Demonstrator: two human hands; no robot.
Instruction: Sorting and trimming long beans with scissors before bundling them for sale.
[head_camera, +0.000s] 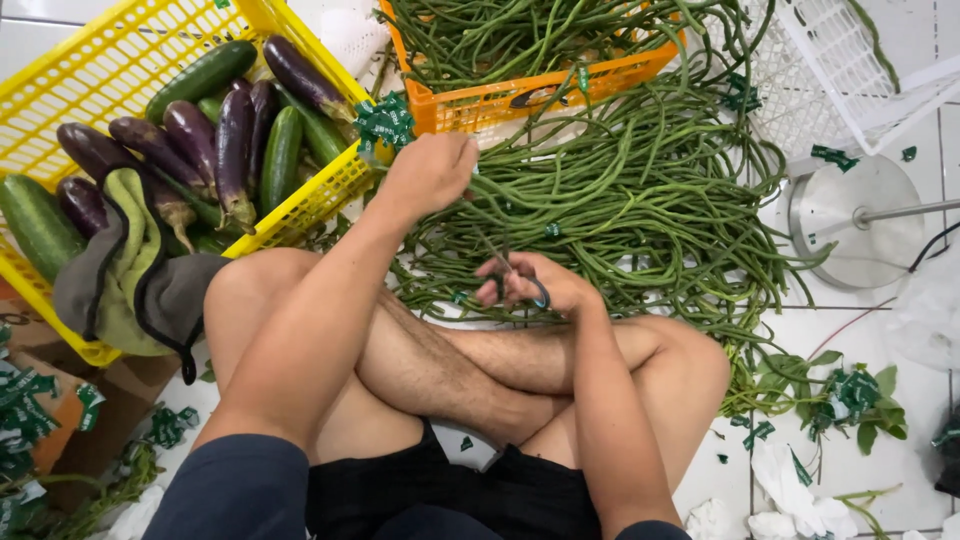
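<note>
Fingers of the right hand (530, 283) grip scissors (520, 285) at frame centre; the left hand (432, 172) above clenches long beans (640, 190) beside the yellow crate (300, 205).

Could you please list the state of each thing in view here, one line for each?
Left hand: raised, closed on long beans.
Right hand: fingers through the scissors' handles.
Scissors: held, blades mostly hidden.
Long beans: loose, spread on the floor.
Orange crate: full of beans.
Yellow crate: tilted, holding eggplants and cucumbers.
Cloth: draped over the yellow crate's rim.
White crate: tipped over.
</note>
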